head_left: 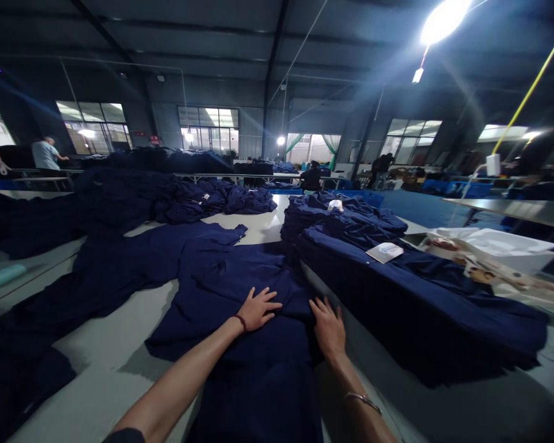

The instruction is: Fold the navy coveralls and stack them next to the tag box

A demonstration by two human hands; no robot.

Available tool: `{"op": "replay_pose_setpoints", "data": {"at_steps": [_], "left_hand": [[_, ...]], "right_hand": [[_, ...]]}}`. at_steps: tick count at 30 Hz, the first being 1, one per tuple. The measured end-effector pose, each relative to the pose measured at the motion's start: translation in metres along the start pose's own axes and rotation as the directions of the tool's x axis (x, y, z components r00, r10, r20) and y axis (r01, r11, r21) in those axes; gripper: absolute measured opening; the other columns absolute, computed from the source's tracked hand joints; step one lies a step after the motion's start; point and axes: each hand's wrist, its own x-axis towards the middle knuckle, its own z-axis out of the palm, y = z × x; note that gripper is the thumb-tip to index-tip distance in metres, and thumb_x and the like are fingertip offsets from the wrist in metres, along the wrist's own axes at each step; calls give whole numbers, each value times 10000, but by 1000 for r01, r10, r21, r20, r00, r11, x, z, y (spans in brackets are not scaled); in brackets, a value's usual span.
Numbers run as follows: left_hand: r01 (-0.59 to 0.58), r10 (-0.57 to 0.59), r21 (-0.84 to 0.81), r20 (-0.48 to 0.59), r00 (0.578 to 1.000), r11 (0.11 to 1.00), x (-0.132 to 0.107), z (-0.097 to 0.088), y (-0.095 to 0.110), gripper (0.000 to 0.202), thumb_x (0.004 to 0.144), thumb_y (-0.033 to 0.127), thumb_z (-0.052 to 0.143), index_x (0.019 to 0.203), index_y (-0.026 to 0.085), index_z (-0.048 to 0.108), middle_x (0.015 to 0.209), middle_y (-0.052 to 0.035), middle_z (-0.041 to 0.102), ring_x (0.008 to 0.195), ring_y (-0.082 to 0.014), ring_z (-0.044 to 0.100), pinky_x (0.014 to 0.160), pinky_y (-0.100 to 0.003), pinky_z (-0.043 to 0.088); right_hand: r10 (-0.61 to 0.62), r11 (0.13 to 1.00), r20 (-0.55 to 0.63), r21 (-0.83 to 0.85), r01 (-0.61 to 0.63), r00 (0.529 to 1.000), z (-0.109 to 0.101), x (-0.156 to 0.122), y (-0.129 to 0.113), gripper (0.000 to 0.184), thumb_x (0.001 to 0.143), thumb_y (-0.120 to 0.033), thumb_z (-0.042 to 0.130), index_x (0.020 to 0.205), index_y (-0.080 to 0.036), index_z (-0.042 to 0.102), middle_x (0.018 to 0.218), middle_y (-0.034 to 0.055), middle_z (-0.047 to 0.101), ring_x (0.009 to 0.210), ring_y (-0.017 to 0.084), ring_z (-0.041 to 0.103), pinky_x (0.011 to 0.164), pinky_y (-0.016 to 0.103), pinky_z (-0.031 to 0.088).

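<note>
My left hand: spread flat on navy garment, released | My right hand: fingers extended at garment's right edge, unclenched | Garment: on table, left of fabric stack

Left arm — dark sleeve, thin reddish bracelet; right arm — silvery bangle.

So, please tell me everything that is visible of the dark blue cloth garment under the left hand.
The dark blue cloth garment lies spread on the pale tabletop, matte and shallowly wrinkled, one flap jutting left; its exact cut is unclear. The left hand rests spread on it; the right hand touches its right edge.
</note>
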Motion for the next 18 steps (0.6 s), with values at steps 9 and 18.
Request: {"op": "replay_pose_setpoints", "data": {"at_steps": [9, 18], "left_hand": [[323, -308, 91, -148, 940, 942, -28, -15, -36, 572, 929, 543, 346, 1446, 300, 303, 1497, -59, 334, 1405, -263, 192, 1105, -599, 57], [634, -633, 131, -60, 772, 762, -58, -14, -70, 668, 869, 685, 265, 1458, 371, 247, 1559, -57, 141, 1407, -380, 95, 1010, -726, 71]], "right_hand": [[82, 996, 39, 15, -83, 996, -12, 11, -7, 613, 754, -53, 377, 1332, -223, 492, 1463, 100, 391, 1386, 244, 254, 1098, 581, 139], [-44, 990, 321, 144, -3, 946, -5, 28, -45, 554, 890, -609, 243, 1424, -460, 227, 1558, 20, 180, 1415, 340, 92, 1036, 681, 90]]}}
